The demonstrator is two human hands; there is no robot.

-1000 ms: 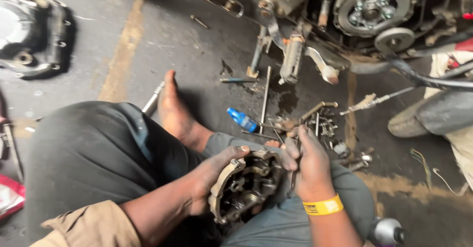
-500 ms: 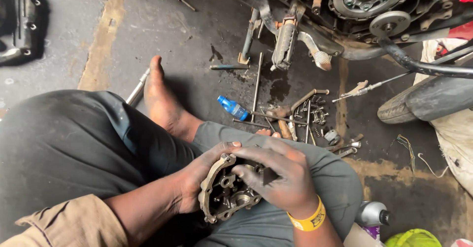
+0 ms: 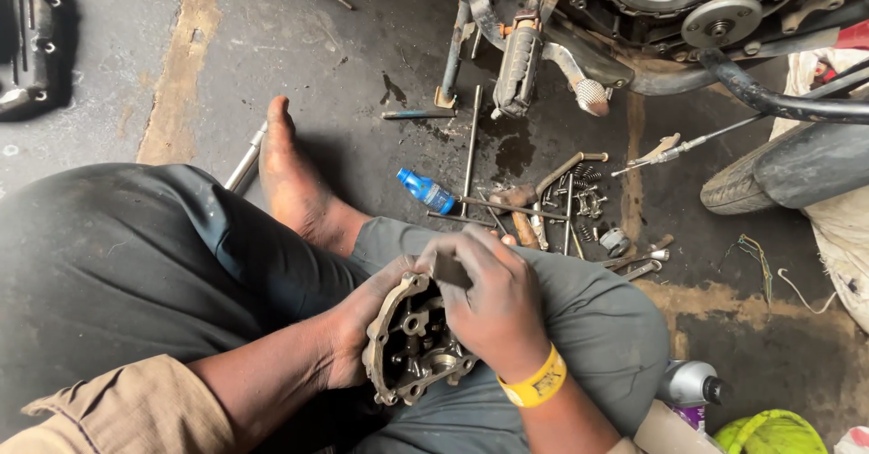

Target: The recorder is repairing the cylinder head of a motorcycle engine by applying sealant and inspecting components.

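Closest to me, I have my left hand (image 3: 358, 336) cupped around the side of a grimy cast-metal engine cover (image 3: 412, 345), fingers curled tight on its rim, holding it on my lap against the grey trousers (image 3: 588, 318). My right hand (image 3: 493, 305) lies over the top of the cover, fingers bent and pinching a small dark flat piece (image 3: 450, 271) at the cover's upper edge; what that piece is I cannot tell. A yellow wristband (image 3: 534, 383) circles the right wrist. The cover's inside shows round bores and bolt lugs, dull and oily.

Just beyond my knee, my bare foot (image 3: 290, 178) rests on the stained concrete floor (image 3: 136, 74). Beside it lies a small blue plastic bottle (image 3: 425, 191), then a scatter of long thin steel rods (image 3: 471, 142), bolts, springs and spanners (image 3: 634, 259) on an oil-dark patch. At the lower right stand a grey spray can (image 3: 688, 383) and something lime green (image 3: 769, 434).

Farther off, the motorcycle engine (image 3: 670, 1) sits opened, with a ribbed rubber footpeg (image 3: 518, 69) hanging below it and a black tyre (image 3: 797, 173) to the right.
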